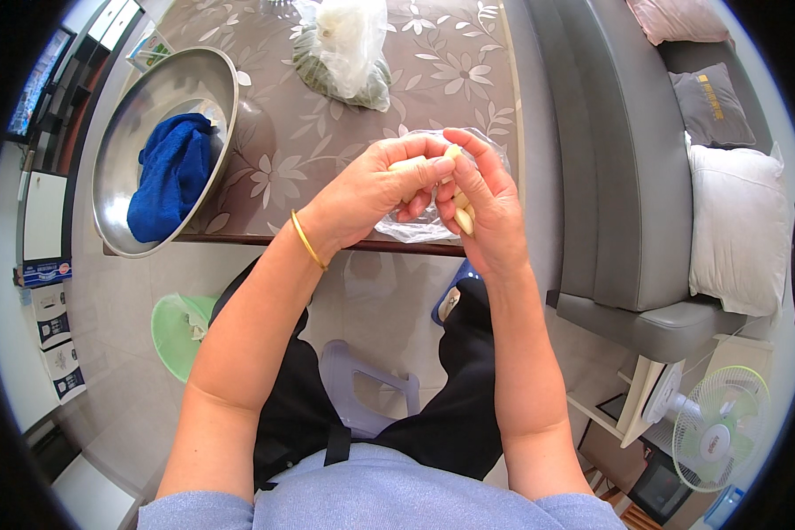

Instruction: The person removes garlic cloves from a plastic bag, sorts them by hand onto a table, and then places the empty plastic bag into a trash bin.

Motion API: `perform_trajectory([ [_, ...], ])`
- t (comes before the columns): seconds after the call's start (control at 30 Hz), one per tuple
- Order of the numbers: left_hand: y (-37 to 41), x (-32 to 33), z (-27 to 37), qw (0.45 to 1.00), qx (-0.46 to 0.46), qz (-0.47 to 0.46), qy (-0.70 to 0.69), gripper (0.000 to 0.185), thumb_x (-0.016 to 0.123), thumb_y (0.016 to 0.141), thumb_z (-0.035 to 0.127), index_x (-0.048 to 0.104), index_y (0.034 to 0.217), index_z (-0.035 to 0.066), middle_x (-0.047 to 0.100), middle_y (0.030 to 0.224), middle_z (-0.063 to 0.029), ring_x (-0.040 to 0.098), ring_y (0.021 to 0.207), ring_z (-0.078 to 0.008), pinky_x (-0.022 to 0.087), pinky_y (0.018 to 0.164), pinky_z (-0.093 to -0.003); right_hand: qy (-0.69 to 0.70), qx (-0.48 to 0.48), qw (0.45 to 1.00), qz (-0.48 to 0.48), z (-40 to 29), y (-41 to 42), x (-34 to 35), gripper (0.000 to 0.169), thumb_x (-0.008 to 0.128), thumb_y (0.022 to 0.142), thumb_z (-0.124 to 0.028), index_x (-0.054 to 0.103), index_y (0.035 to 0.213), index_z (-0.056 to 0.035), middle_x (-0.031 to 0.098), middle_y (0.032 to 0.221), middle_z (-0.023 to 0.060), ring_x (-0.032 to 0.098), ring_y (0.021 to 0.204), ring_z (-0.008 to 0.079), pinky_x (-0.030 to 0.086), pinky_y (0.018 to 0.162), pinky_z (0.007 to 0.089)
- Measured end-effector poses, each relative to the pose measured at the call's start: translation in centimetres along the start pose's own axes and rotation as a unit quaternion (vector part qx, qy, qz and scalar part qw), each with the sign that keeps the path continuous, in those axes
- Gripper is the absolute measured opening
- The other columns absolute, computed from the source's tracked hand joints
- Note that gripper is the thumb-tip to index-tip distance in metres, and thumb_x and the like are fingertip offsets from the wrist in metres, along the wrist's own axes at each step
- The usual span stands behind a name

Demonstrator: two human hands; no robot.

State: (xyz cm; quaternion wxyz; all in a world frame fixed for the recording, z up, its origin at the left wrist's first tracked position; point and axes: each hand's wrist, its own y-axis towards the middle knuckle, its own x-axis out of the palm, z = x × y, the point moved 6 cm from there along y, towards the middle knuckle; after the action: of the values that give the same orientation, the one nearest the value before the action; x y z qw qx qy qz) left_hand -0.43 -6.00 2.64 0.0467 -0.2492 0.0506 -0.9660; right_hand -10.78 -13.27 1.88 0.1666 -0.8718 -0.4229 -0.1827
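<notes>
My left hand and my right hand meet above the table's near edge. Their thumbs and index fingers pinch a small pale piece, which looks like a peeled garlic clove. Another pale clove lies along my left thumb and index finger. Several whitish cloves are tucked in my right palm under the curled fingers. Beneath both hands a crumpled clear plastic bag rests on the table; its contents are mostly hidden by my hands.
A steel basin with a blue cloth stands left on the flower-patterned table. Farther back sits a plastic bag of greens. A light green bin and purple stool are below; a grey sofa lines the right.
</notes>
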Motion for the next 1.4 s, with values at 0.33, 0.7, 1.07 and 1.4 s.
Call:
perform_trajectory([
  [0.33, 0.1, -0.7, 0.5, 0.985, 0.034, 0.012, -0.167, 0.025, 0.050, 0.099, 0.022, 0.056, 0.114, 0.003, 0.062, 0.096, -0.0073, 0.057, 0.076, -0.0151, 0.047, 0.068, -0.0279, 0.141, 0.048, 0.989, 0.005, 0.0, 0.1, -0.5, 0.032, 0.052, 0.097, -0.012, 0.050, 0.126, 0.0008, 0.060, 0.096, 0.0073, 0.057, 0.070, 0.0106, 0.042, 0.050, 0.0218],
  [0.7, 0.2, -1.2, 0.3, 0.990, 0.031, 0.039, -0.134, 0.022, 0.050, 0.100, 0.021, 0.061, 0.100, 0.003, 0.062, 0.085, -0.0058, 0.056, 0.072, -0.0128, 0.045, 0.059, -0.0257, 0.127, 0.035, 0.991, 0.038, 0.1, 0.1, -1.3, 0.032, 0.052, 0.094, -0.005, 0.049, 0.126, 0.0018, 0.061, 0.104, 0.0115, 0.057, 0.073, 0.0117, 0.045, 0.054, 0.0237],
  [1.07, 0.3, -0.1, -0.8, 0.996, -0.027, 0.080, -0.016, 0.026, 0.058, 0.100, 0.028, 0.064, 0.109, 0.004, 0.058, 0.074, 0.0012, 0.052, 0.062, -0.0023, 0.036, 0.047, -0.0167, 0.033, -0.015, 0.999, 0.027, -0.7, -0.2, -0.5, 0.028, 0.046, 0.103, -0.015, 0.056, 0.127, -0.0045, 0.064, 0.110, 0.0063, 0.056, 0.070, 0.0082, 0.042, 0.052, 0.0214],
  [1.4, 0.4, -0.3, -1.1, 0.997, -0.014, 0.071, -0.027, 0.030, 0.064, 0.097, 0.025, 0.063, 0.119, 0.004, 0.061, 0.078, 0.0027, 0.046, 0.059, 0.0010, 0.031, 0.046, -0.0137, 0.053, -0.020, 0.998, -0.026, -1.0, -0.3, 0.3, 0.031, 0.046, 0.105, -0.020, 0.058, 0.128, -0.0030, 0.065, 0.110, 0.0064, 0.055, 0.067, 0.0074, 0.040, 0.049, 0.0198],
])
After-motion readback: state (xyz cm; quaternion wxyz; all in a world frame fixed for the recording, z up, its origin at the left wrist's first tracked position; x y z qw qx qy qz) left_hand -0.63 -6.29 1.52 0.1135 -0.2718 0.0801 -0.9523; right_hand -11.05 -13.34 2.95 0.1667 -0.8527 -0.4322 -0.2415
